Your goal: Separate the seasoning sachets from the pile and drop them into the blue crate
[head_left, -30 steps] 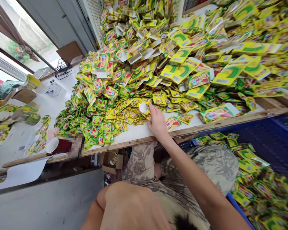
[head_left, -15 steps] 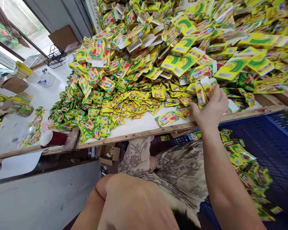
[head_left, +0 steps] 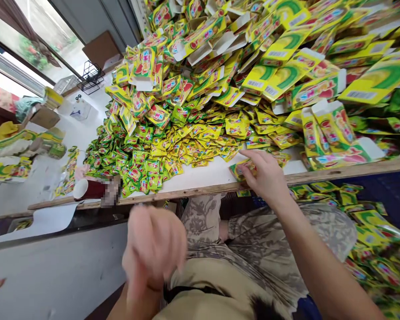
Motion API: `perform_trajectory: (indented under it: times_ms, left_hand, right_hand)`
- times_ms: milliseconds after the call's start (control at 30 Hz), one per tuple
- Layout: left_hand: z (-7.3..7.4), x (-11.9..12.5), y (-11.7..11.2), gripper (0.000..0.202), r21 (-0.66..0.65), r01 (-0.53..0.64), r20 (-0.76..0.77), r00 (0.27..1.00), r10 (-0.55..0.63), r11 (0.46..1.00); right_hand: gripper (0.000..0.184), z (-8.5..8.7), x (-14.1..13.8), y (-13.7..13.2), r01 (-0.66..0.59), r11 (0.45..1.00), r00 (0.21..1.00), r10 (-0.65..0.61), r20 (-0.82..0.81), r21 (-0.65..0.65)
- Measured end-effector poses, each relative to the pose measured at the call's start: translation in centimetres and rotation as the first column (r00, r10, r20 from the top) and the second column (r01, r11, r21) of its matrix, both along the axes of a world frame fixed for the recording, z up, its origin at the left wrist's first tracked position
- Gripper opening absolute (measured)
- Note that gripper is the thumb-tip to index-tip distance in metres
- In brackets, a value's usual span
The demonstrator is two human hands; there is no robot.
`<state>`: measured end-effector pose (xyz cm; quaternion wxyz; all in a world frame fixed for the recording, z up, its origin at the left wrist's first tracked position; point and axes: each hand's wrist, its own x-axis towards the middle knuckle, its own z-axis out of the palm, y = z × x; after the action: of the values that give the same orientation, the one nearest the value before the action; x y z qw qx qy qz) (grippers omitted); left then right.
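Note:
My right hand (head_left: pixel 266 175) lies on a flat yellow-green packet (head_left: pixel 241 170) at the wooden front edge of the white table (head_left: pixel 200 178). Its fingers are stretched over the packet. My left hand (head_left: pixel 153 249) is low in front of my lap, away from the table. It is smeared by motion, so its fingers do not show. Two small filled cartons (head_left: pixel 326 126) stand to the right of my right hand. Behind them a big heap of small sachets (head_left: pixel 173 142) and flat cartons (head_left: pixel 286 75) covers the table.
A red paper cup (head_left: pixel 89 189) lies on its side at the table's front left. A black wire basket (head_left: pixel 91 78) and cardboard boxes stand at the far left. To my right a blue crate (head_left: pixel 393 195) holds more packets (head_left: pixel 369 222).
My right hand set the small cartons down at the right and came back left onto the flat packet at the edge. My left hand rose into view, blurred.

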<state>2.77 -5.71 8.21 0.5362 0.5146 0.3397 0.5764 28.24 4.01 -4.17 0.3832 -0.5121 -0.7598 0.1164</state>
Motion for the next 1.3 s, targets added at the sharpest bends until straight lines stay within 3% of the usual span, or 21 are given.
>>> perform_trajectory:
  times_ms: [67,133,200,267,367,467,533,600,700,800,900,1000,1167,1233,1300]
  left_hand:
    - [0.0,-2.3,0.6,0.036,0.064,-0.28,-0.016,0.959,0.282,0.958]
    - [-1.2,-4.8,1.4,0.021,0.067,-0.597,-0.282,0.758,0.589,0.8]
    - [-3.5,-7.3,2.4,0.015,0.123,-0.738,-0.476,0.543,0.691,0.664]
    - [-5.8,-9.4,3.7,0.016,0.14,-0.784,-0.568,0.436,0.698,0.604]
    - [-8.1,-11.2,5.6,0.023,0.172,-0.786,-0.708,0.32,0.63,0.593]
    - [-8.7,-11.5,7.1,0.052,0.204,-0.733,-0.886,0.143,0.441,0.648]
    - [-8.8,-11.5,7.7,0.064,0.213,-0.698,-0.942,0.04,0.333,0.684]
    - [-9.1,-11.4,8.0,0.064,0.218,-0.688,-0.952,0.005,0.305,0.692]
    - [-9.6,-11.6,7.9,0.063,0.193,-0.692,-0.939,0.076,0.335,0.696]
    - [-9.9,-11.5,7.6,0.052,0.227,-0.684,-0.86,0.194,0.473,0.693]
    - [-9.4,-10.4,7.8,0.029,0.369,-0.661,-0.711,0.252,0.657,0.653]
    - [-8.7,-8.1,8.3,0.013,0.426,-0.629,-0.583,0.359,0.728,0.651]
    - [-8.2,-2.0,7.6,0.019,0.193,-0.545,-0.393,0.719,0.573,0.816]
    - [-8.2,0.5,6.7,0.022,0.11,-0.475,-0.293,0.824,0.485,0.873]
    - [-8.2,2.3,5.8,0.024,0.033,-0.428,-0.213,0.88,0.425,0.903]
  right_hand:
    - [0.029,-0.4,-1.6,-0.3,-0.059,0.997,0.997,0.057,-0.042,-0.04]
    - [0.022,-0.5,-3.8,-0.7,-0.156,0.982,0.984,0.145,-0.104,-0.11]
    - [0.017,-0.3,-6.6,-1.1,-0.265,0.941,0.959,0.234,-0.158,-0.21]
    - [0.014,0.2,-9.6,-1.3,-0.322,0.894,0.944,0.282,-0.168,-0.31]
    - [0.023,1.0,-14.1,-1.2,-0.267,0.884,0.964,0.247,-0.102,-0.384]
    - [0.033,1.3,-17.0,-0.7,-0.2,0.898,0.98,0.19,-0.065,-0.393]
    - [0.033,1.2,-17.5,-0.3,-0.187,0.897,0.982,0.171,-0.076,-0.402]
    - [0.034,0.8,-16.7,-0.1,-0.183,0.892,0.983,0.158,-0.094,-0.413]
    - [0.03,0.0,-14.1,-0.3,-0.193,0.891,0.976,0.132,-0.171,-0.412]
    - [0.016,-0.9,-11.4,-0.6,-0.238,0.896,0.929,0.096,-0.359,-0.376]
    - [0.012,-1.1,-9.6,-0.6,-0.254,0.893,0.836,0.01,-0.549,-0.371]
    - [0.023,-0.4,-9.0,-0.9,-0.303,0.86,0.705,-0.087,-0.704,-0.41]
    - [0.031,2.1,-9.4,-2.3,-0.434,0.808,0.557,-0.107,-0.824,-0.399]
    - [0.031,2.7,-9.7,-2.9,-0.439,0.815,0.508,-0.122,-0.853,-0.378]
    - [0.031,2.7,-9.9,-3.2,-0.399,0.837,0.471,-0.162,-0.867,-0.373]
